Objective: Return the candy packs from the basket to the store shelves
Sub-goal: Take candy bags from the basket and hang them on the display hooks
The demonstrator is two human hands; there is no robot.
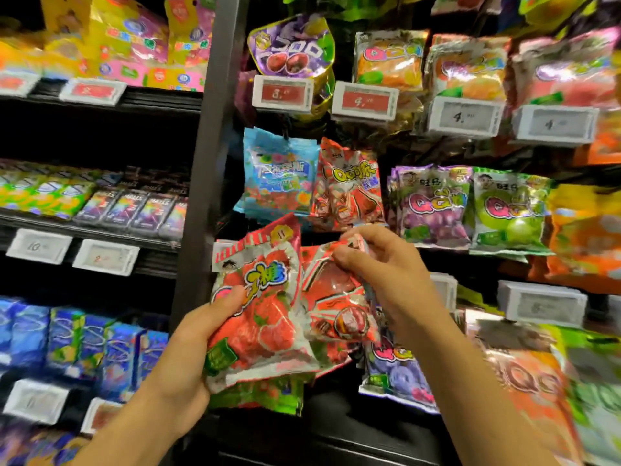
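My left hand (198, 334) grips a stack of candy packs, with a red strawberry candy pack (258, 317) on top and my thumb across its front. Beside it, my right hand (379, 264) pinches the top edge of a red cola candy pack (336, 304), which hangs down next to the strawberry one. Directly above on a peg hang matching red cola packs (349, 186). The basket is out of view.
Pegs on the right carry blue (275, 176), purple (433, 206), green (507, 210) and orange packs, with price tags (364, 100) in front. A dark upright post (205, 163) divides them from shelves of boxed sweets (134, 210) on the left.
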